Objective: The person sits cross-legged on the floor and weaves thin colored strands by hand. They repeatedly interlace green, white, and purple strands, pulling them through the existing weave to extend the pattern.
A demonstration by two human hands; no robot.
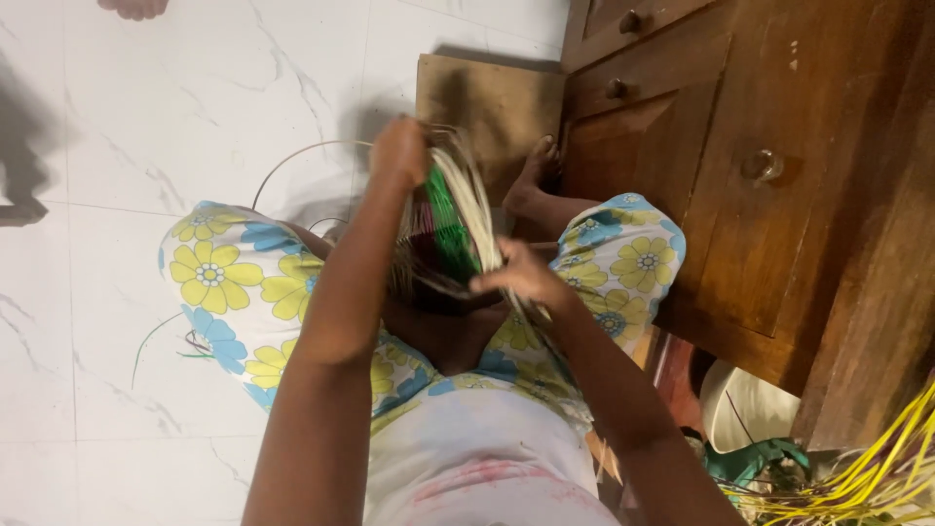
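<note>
Holding a half-woven basket [450,229] over our lap, our left hand [399,151] clamps its rim while the right hand [521,278] pinches pale strands (loosening either grip probably lets the springy weave unravel).

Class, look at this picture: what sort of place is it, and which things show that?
Probably a room in a home: a white marble-look tiled floor, a wooden cabinet with drawers, and a person sitting on the floor weaving a basket.

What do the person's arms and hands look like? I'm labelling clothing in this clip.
Both arms are bare to above the elbow, with no sleeves in view. The left hand and right hand wear no gloves; no rings, bangles or watch show.
</note>
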